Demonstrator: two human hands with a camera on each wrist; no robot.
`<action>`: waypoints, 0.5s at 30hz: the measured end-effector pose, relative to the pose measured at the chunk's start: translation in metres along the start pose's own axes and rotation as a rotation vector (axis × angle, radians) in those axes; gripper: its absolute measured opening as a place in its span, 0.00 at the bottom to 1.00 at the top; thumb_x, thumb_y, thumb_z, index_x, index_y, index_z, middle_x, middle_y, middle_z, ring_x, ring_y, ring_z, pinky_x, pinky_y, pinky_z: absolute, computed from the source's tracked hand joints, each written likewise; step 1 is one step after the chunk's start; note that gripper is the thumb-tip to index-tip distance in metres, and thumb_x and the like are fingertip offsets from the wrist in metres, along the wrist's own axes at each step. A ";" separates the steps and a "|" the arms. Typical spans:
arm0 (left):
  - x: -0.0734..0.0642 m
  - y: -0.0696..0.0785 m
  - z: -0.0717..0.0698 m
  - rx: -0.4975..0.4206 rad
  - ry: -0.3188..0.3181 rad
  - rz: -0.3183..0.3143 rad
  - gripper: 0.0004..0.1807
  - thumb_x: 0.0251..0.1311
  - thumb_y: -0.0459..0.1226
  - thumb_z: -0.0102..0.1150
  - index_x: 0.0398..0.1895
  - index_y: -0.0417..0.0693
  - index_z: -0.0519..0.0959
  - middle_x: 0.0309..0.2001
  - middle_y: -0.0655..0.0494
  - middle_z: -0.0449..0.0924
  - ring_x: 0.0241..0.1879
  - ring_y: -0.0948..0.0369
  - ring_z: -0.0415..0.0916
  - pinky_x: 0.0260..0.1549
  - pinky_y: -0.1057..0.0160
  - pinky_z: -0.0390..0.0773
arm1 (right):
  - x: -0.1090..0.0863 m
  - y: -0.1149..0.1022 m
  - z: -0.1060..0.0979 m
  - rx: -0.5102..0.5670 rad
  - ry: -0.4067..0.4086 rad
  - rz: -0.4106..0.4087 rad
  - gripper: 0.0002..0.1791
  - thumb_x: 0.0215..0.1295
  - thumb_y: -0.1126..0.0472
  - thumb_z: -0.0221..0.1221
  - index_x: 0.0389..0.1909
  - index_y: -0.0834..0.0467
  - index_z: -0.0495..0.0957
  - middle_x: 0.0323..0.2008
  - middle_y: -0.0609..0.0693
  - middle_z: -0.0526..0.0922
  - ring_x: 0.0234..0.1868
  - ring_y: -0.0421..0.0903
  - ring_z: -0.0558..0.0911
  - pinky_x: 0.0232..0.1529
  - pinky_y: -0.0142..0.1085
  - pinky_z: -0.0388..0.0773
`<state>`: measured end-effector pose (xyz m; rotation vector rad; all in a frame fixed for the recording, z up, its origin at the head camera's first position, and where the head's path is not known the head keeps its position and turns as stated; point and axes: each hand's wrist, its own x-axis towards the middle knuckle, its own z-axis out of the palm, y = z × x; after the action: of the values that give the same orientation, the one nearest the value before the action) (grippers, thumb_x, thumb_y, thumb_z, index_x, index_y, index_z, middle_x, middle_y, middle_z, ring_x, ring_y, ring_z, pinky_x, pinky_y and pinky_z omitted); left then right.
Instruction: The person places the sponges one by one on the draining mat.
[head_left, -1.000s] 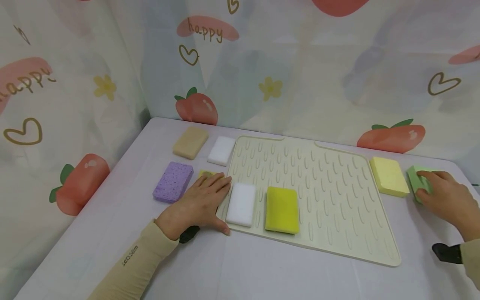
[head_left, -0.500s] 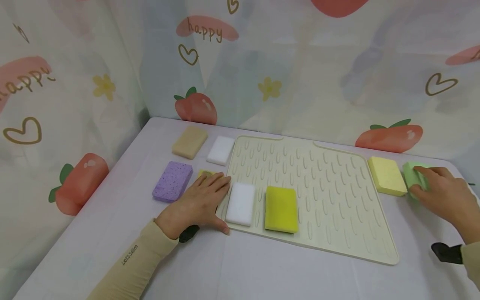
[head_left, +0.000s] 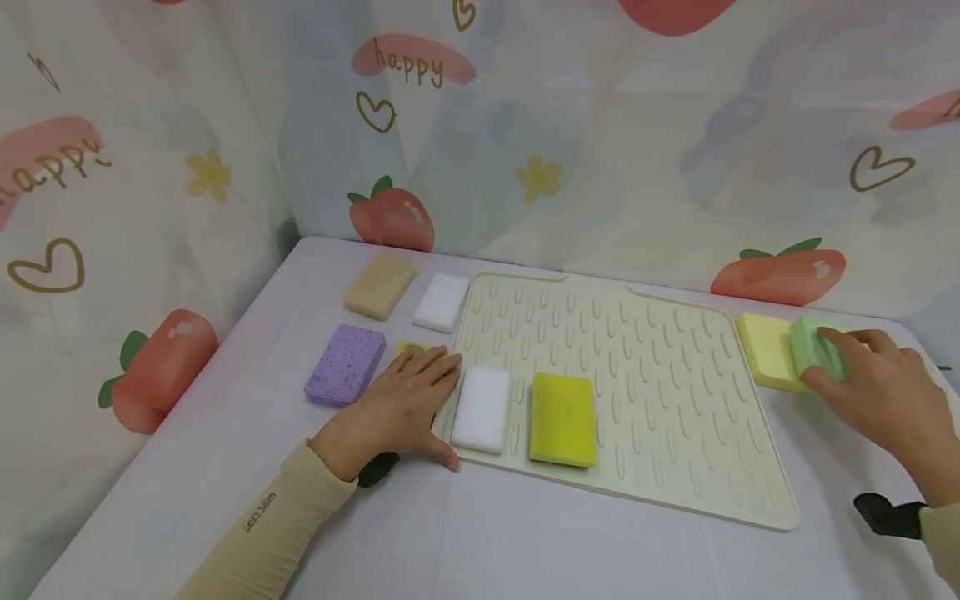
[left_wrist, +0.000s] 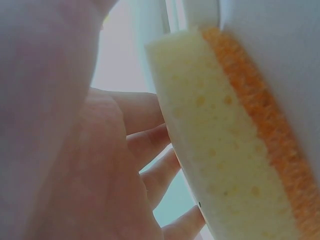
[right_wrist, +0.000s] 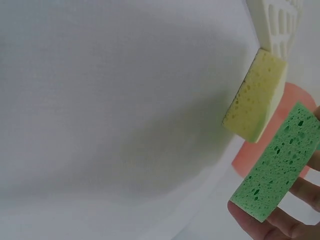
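Observation:
My right hand (head_left: pixel 888 392) pinches a green sponge (right_wrist: pixel 277 165) between thumb and fingers, off the table. In the head view it overlaps the right side of a pale yellow sponge (head_left: pixel 765 350), which lies right of the cream ridged mat (head_left: pixel 667 400). My left hand (head_left: pixel 393 404) rests at the mat's left edge with its fingers extended, over a sponge with pale yellow and orange layers (left_wrist: pixel 215 135). Most of that sponge is hidden in the head view. A white sponge (head_left: pixel 482 410) and a bright yellow sponge (head_left: pixel 562 419) lie on the mat's front left.
Left of the mat lie a purple sponge (head_left: pixel 347 364), a tan sponge (head_left: pixel 380 286) and a second white sponge (head_left: pixel 441 302). The table has a white cloth (head_left: pixel 570 542). A patterned curtain (head_left: pixel 615 167) hangs behind it and on the left.
My right hand has lifted the green sponge from the table and moved it left toward the pale yellow sponge. My left hand has stayed in place.

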<state>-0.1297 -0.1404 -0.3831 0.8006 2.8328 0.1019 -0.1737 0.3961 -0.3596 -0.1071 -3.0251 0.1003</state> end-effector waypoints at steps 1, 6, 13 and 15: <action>0.000 0.000 0.000 0.001 0.000 0.000 0.67 0.38 0.72 0.67 0.76 0.41 0.58 0.79 0.51 0.52 0.80 0.51 0.43 0.76 0.44 0.47 | -0.001 -0.002 0.000 0.003 0.003 -0.004 0.37 0.66 0.52 0.57 0.69 0.67 0.60 0.59 0.79 0.57 0.50 0.78 0.60 0.43 0.71 0.66; 0.000 0.000 0.001 0.013 -0.002 -0.003 0.67 0.37 0.72 0.67 0.76 0.42 0.58 0.79 0.52 0.51 0.80 0.51 0.42 0.76 0.44 0.47 | -0.005 -0.010 -0.001 0.015 0.018 -0.031 0.37 0.64 0.52 0.57 0.69 0.66 0.61 0.60 0.78 0.58 0.51 0.77 0.60 0.41 0.70 0.66; 0.001 0.000 0.001 0.006 -0.002 -0.005 0.67 0.37 0.72 0.67 0.76 0.42 0.58 0.79 0.51 0.51 0.80 0.51 0.42 0.76 0.43 0.47 | -0.010 -0.023 -0.004 0.034 0.037 -0.065 0.37 0.64 0.52 0.57 0.70 0.65 0.61 0.61 0.77 0.60 0.54 0.76 0.59 0.40 0.71 0.66; 0.001 -0.001 0.001 0.001 -0.008 -0.008 0.67 0.37 0.72 0.67 0.77 0.42 0.57 0.79 0.52 0.51 0.80 0.51 0.42 0.76 0.42 0.47 | -0.011 -0.028 -0.005 0.041 0.044 -0.072 0.36 0.64 0.52 0.58 0.70 0.64 0.62 0.61 0.76 0.60 0.55 0.76 0.58 0.41 0.72 0.66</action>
<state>-0.1308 -0.1403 -0.3848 0.7878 2.8288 0.0952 -0.1643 0.3677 -0.3543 0.0038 -2.9775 0.1516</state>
